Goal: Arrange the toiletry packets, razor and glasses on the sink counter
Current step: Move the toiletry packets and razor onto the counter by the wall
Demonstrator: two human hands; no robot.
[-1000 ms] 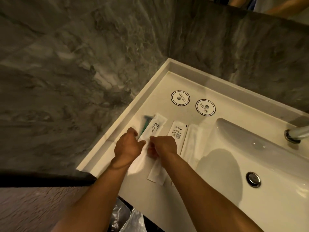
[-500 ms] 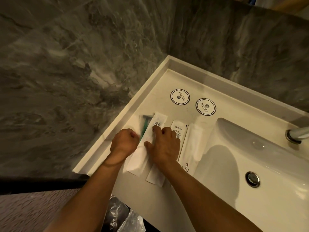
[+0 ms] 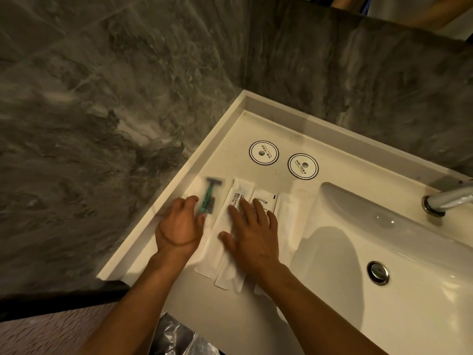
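Several toiletry packets lie side by side on the white sink counter (image 3: 230, 129). At the far left is a green razor (image 3: 209, 194) in a clear packet, blurred. My left hand (image 3: 179, 226) pinches that packet's near end between thumb and fingers. My right hand (image 3: 253, 234) lies flat, fingers apart, on the "BRUSHING TEETH" packet (image 3: 239, 192) and the printed packet (image 3: 265, 197) beside it. A plain white packet (image 3: 289, 213) lies to their right. No glasses are in view.
Two round paper coasters (image 3: 264, 152) (image 3: 303, 166) sit behind the packets. The basin (image 3: 358, 226) with its drain (image 3: 378, 272) and a chrome faucet (image 3: 448, 198) is to the right. Grey marble walls close the corner. A plastic bag (image 3: 176, 336) shows below the counter edge.
My right hand has opened from a pinch and spread flat over the middle packets. My left hand has slid the razor packet a little left, away from the toothbrush packet.
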